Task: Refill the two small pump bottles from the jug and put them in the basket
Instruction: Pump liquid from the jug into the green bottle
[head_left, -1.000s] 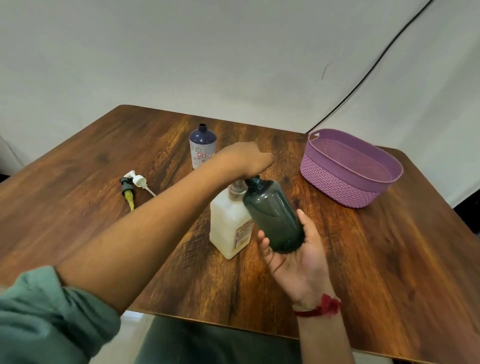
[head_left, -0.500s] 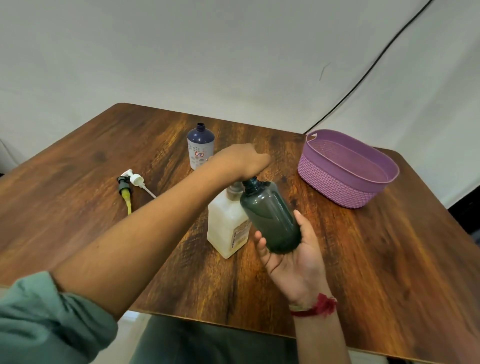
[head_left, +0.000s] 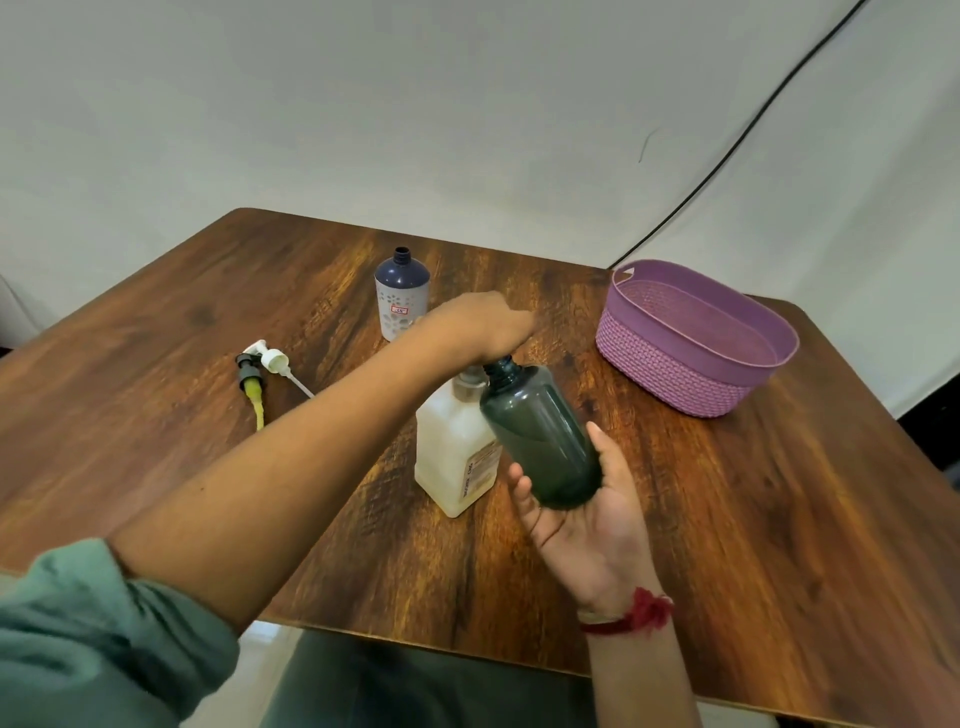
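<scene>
Step in hand, by my judgement: uncapping the jug (head_left: 452, 457) ahead of the first pour. The left hand (head_left: 480, 325) reaches across and sits knuckles-up over the jug's capped neck. Its fingers are hidden beneath, so whether it grips the cap cannot be told. The right hand (head_left: 587, 519) cradles the green bottle (head_left: 540, 431) by its base, thumb on one side and fingers wrapped behind. It holds the bottle tilted above the table (head_left: 779, 519), the open neck just beside the jug's top. The blue bottle (head_left: 401, 293) stands upright beyond the jug, neck open. Both pumps (head_left: 260, 364) lie together at the left. The basket (head_left: 675, 374) sits far right.

The next move calls for the cap off, the green bottle stood upright and steadied, then a slow pour into its narrow neck.

Materials:
- **Jug:** square-shouldered, translucent white plastic, labelled.
- **Green bottle:** a smooth, dark, see-through cylinder.
- **Basket:** purple plastic, oval, with a woven-pattern wall.
- **Table:** glossy wood grain.
</scene>
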